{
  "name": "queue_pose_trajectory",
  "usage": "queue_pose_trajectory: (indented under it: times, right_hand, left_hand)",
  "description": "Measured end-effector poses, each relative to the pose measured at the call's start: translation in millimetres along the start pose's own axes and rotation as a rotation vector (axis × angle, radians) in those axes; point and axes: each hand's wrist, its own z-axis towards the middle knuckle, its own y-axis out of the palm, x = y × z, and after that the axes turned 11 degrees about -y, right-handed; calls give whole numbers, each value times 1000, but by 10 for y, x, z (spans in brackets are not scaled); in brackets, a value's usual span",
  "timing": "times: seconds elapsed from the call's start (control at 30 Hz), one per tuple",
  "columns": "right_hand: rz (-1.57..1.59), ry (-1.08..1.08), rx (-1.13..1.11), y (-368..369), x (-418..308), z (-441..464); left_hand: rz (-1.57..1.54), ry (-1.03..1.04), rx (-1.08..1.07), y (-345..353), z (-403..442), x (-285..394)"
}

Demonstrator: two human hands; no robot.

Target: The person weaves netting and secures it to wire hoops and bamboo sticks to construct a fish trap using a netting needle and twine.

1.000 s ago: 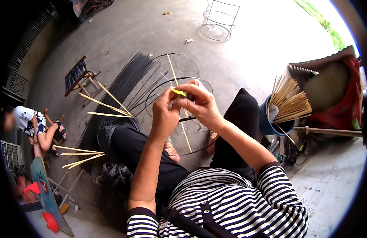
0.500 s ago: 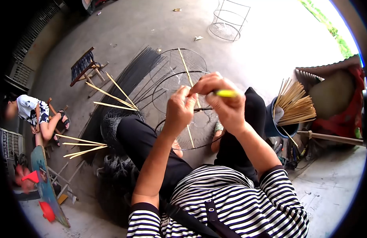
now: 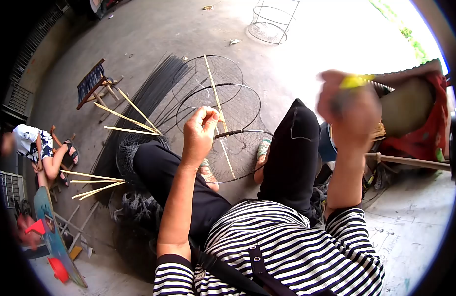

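Note:
A net cage of dark hoops and fine mesh (image 3: 246, 109) lies between my legs, with a bamboo stick (image 3: 214, 90) running lengthwise across the hoops. My left hand (image 3: 198, 135) is raised over the cage near that stick, thumb and fingers pinched together. Whatever they pinch is too small to make out. My right hand (image 3: 350, 108) is lifted far to the right, beyond my knee, and smeared by motion. A bright yellow-green object (image 3: 355, 82) shows at its fingers; its kind is unclear.
Bamboo sticks (image 3: 378, 130) stand in a blue bucket (image 3: 327, 144) on my right. Dark rods (image 3: 151, 89) lie to the left near a folding stool (image 3: 91, 84). A seated person (image 3: 33, 143) is at far left, and another wire-framed cage (image 3: 270, 22) stands ahead.
My right hand has swung away to the right with the yellow-green object, parting from my left hand. My left hand has shifted slightly left and stays pinched. The whole view has shifted a little.

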Motion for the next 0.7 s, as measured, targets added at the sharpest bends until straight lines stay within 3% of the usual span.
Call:
queue_pose_trajectory:
  times: [0.07, 0.13, 0.17, 0.47, 0.7]
  right_hand:
    - [-447, 243, -275, 40, 193, -180]
    - [-898, 155, -577, 54, 529, -377]
    - [-958, 93, -587, 42, 644, -482]
    - [-940, 52, -701, 101, 959, -634]
    - [-949, 33, -772, 191, 1037, -599]
  left_hand:
    - [-42, -21, -3, -50, -47, 17]
    - [-11, -13, 7, -121, -97, 44]
    - [12, -7, 13, -155, -123, 35]
    - [130, -55, 23, -183, -230, 85]
    - [-107, -147, -25, -155, -233, 43]
